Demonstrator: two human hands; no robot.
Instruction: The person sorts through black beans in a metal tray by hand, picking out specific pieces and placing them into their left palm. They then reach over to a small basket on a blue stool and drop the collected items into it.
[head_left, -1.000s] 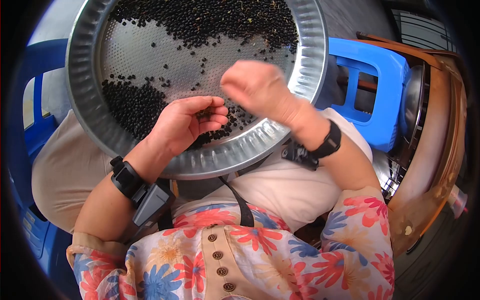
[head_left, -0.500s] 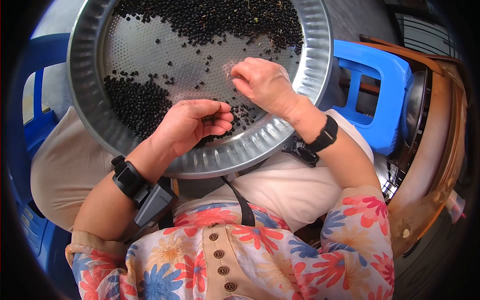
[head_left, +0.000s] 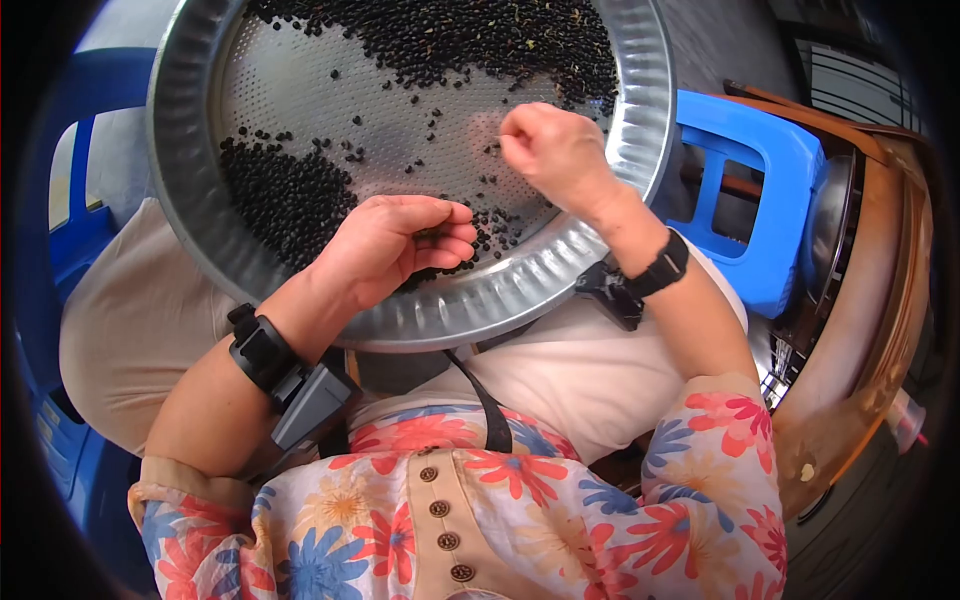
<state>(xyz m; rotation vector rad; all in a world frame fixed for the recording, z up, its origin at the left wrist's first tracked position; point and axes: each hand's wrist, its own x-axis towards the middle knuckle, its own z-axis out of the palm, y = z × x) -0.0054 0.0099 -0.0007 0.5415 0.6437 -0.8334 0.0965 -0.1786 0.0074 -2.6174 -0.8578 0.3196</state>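
A large round metal tray (head_left: pixel 490 315) with a perforated base rests on my lap. Black beans (head_left: pixel 440 40) cover its far side, and another heap (head_left: pixel 285 200) lies at the left. My left hand (head_left: pixel 405 240) is over the near part of the tray, palm turned up, its fingers curled with thumb against them around a few dark beans. To its right, my right hand (head_left: pixel 560 155) hovers over the tray with its fingers curled closed; whether anything is between them is hidden. Loose beans lie scattered between and below the hands.
Blue plastic chairs stand on the left (head_left: pixel 100 130) and right (head_left: pixel 750 200). Beyond the right one are a dark round metal pan (head_left: pixel 830 230) and a wooden piece of furniture (head_left: pixel 860 280). A device is strapped to each of my wrists.
My right hand has moved slightly right and up, away from my left hand, and its fingers are more tucked in. The tray appears shifted slightly right in view. My left hand stays curled.
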